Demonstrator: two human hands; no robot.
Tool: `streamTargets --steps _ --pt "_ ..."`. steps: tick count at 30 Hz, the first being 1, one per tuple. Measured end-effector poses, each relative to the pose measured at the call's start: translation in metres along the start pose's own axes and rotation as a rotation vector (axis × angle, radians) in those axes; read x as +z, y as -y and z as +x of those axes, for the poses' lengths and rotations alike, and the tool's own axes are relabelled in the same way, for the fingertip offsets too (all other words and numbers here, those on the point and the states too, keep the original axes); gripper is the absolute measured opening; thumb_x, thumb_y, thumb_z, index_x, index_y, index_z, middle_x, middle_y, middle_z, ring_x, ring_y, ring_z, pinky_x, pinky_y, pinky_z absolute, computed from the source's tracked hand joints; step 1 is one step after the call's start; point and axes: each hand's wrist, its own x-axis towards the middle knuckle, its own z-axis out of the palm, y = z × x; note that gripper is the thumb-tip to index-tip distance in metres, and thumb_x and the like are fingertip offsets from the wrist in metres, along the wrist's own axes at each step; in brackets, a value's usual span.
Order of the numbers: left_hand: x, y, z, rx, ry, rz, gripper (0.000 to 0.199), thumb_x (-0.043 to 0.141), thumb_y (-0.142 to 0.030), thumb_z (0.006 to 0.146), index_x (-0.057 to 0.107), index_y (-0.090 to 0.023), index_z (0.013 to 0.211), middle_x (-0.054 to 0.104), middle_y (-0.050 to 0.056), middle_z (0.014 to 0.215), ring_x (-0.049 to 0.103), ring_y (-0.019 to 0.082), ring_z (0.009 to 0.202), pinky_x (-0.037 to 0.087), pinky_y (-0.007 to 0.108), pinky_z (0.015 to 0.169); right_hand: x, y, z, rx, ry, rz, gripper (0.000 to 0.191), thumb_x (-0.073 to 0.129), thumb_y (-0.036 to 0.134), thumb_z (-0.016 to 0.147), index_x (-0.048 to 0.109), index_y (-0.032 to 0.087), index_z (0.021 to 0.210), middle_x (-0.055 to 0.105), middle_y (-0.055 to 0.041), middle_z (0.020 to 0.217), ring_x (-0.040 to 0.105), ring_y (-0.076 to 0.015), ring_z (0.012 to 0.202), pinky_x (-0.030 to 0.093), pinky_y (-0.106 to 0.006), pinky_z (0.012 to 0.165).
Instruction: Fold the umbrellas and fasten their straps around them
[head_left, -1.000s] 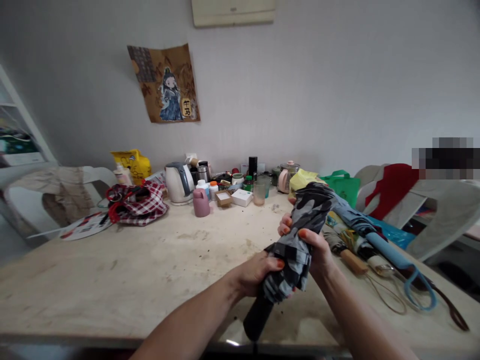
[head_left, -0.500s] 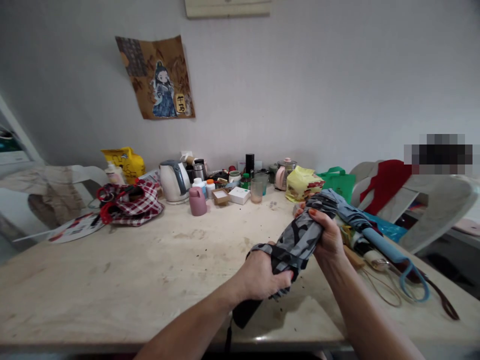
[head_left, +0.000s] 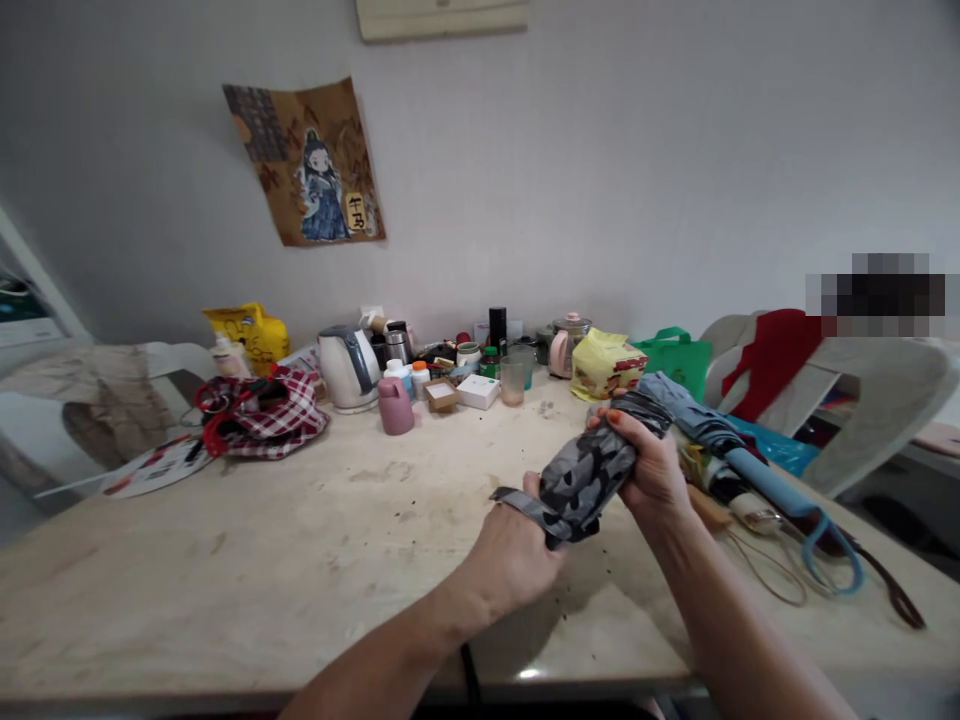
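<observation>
A folded camouflage umbrella (head_left: 589, 475) in grey and black is held aslant above the table (head_left: 300, 560). My left hand (head_left: 517, 545) is closed round its lower end, where a strap of the same cloth crosses the back of the hand. Higher up, my right hand (head_left: 649, 460) grips the gathered cloth near the top end, fingers wrapped over it. The handle is hidden by my left hand and wrist; a dark cord hangs below my left forearm.
At the right lie a light blue umbrella (head_left: 765, 480), cords and a green bag (head_left: 675, 362). Along the back stand a kettle (head_left: 349, 368), a pink jug (head_left: 395, 406), cups and small boxes. A plaid bag (head_left: 274, 415) lies left. A person's blurred head shows far right.
My left hand has turned round the umbrella's lower end, and the black handle seen before is now hidden. The cloth looks more bunched and twisted. My right hand keeps its grip.
</observation>
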Motion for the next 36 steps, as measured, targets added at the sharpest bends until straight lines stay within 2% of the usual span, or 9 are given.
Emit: streamTargets --steps 4,10,13,18,23,27,29,34,36 --pt "-0.003 0.005 0.005 0.067 0.103 -0.225 0.056 0.066 -0.022 0.062 0.056 -0.020 0.117 0.066 0.007 0.096 0.060 0.022 0.082 0.046 0.034 0.075 -0.004 -0.001 0.003 0.046 -0.002 0.042 0.048 0.080 0.019 0.044 0.059 0.019 0.087 0.066 0.0012 0.069 0.060 -0.0117 0.055 0.053 -0.023 0.051" --pt "-0.005 0.010 0.007 -0.197 0.703 -0.907 0.037 0.073 -0.035 0.051 0.062 -0.015 0.081 0.061 0.002 0.072 0.056 0.014 0.058 0.041 0.026 0.054 -0.012 0.008 0.003 0.048 0.226 0.235 0.035 0.074 0.022 0.054 0.061 0.024 0.086 0.059 0.0037 0.074 0.056 -0.0093 0.059 0.053 -0.023 0.055" --pt "-0.002 0.007 0.003 -0.197 0.555 -0.791 0.028 0.070 -0.029 0.053 0.060 -0.017 0.077 0.057 -0.002 0.066 0.048 0.010 0.051 0.041 0.025 0.053 -0.012 0.008 0.004 0.051 0.186 0.220 0.037 0.077 0.025 0.054 0.062 0.024 0.087 0.062 0.0033 0.076 0.059 -0.0100 0.061 0.054 -0.024 0.058" --pt "-0.001 0.000 0.000 0.018 0.098 -0.199 0.044 0.069 -0.025 0.067 0.057 -0.015 0.108 0.068 0.008 0.091 0.063 0.024 0.083 0.049 0.034 0.075 0.001 -0.015 -0.005 0.110 -0.022 -0.023 0.037 0.085 0.026 0.049 0.062 0.016 0.076 0.066 -0.0002 0.065 0.059 -0.0125 0.053 0.053 -0.024 0.049" --pt "0.003 -0.004 -0.002 -0.088 -0.010 0.315 0.058 0.063 -0.016 0.074 0.045 -0.007 0.128 0.063 0.023 0.114 0.064 0.036 0.102 0.048 0.044 0.085 0.016 -0.038 -0.020 0.153 -0.088 -0.051 0.041 0.086 0.021 0.046 0.060 0.016 0.077 0.065 0.0023 0.060 0.058 -0.0120 0.049 0.053 -0.024 0.047" --pt "0.004 -0.003 0.001 -0.097 -0.010 0.153 0.056 0.067 -0.022 0.070 0.048 -0.011 0.122 0.067 0.018 0.107 0.065 0.032 0.097 0.049 0.040 0.082 0.012 -0.032 -0.019 0.167 -0.039 -0.059 0.041 0.084 0.018 0.044 0.058 0.017 0.076 0.064 0.0025 0.061 0.056 -0.0116 0.049 0.053 -0.024 0.048" --pt "0.000 0.001 0.006 -0.086 0.083 -0.185 0.052 0.072 -0.028 0.064 0.054 -0.014 0.111 0.068 0.012 0.096 0.065 0.027 0.087 0.049 0.035 0.076 0.007 -0.023 -0.016 0.163 0.054 0.007 0.042 0.082 0.018 0.045 0.056 0.019 0.079 0.064 0.0029 0.068 0.058 -0.0117 0.054 0.054 -0.025 0.051" --pt "-0.004 0.014 0.013 -0.164 0.780 -1.065 0.049 0.076 -0.040 0.055 0.062 -0.010 0.091 0.067 0.011 0.083 0.065 0.019 0.059 0.046 0.027 0.050 -0.004 -0.009 -0.015 0.177 0.350 0.085 0.031 0.075 0.034 0.058 0.052 0.023 0.076 0.054 0.0038 0.068 0.058 -0.0142 0.061 0.056 -0.029 0.057" --pt "-0.003 0.012 0.011 -0.176 0.835 -1.190 0.044 0.078 -0.038 0.054 0.062 -0.010 0.083 0.065 0.007 0.074 0.056 0.012 0.047 0.041 0.023 0.044 -0.005 -0.009 -0.016 0.148 0.383 0.069 0.029 0.073 0.038 0.061 0.053 0.024 0.077 0.053 0.0037 0.068 0.058 -0.0147 0.062 0.056 -0.029 0.058"
